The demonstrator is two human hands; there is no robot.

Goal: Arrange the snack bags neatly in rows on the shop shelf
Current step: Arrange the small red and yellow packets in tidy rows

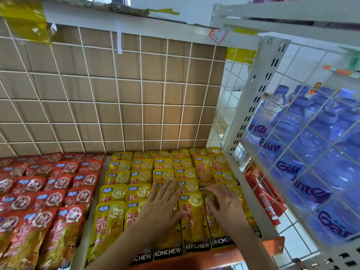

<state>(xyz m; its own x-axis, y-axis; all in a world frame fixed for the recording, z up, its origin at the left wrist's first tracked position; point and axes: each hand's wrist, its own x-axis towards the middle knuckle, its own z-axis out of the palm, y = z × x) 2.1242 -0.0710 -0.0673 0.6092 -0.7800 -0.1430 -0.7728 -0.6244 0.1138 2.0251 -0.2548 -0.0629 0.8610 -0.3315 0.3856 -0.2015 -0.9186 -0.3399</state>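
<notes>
Yellow snack bags (120, 173) lie in overlapping rows on the right half of the shelf (232, 165), and red snack bags (58, 182) fill the left half. My left hand (160, 206) rests flat, fingers spread, on the yellow bags in the third row from the left. My right hand (226, 204) presses flat on the front yellow bags (194, 221) of the rows at the right. Neither hand grips a bag. One yellow bag (204, 169) farther back in the right rows lies on top, showing nearly its whole face.
A white wire grid backed by brown cardboard (116, 94) closes the shelf's rear. A slotted white upright (259, 98) and a wire side panel bound the right. Behind that panel stand shrink-wrapped water bottles (311, 143). Red packets (266, 201) sit below right. An orange rail (214, 258) edges the front.
</notes>
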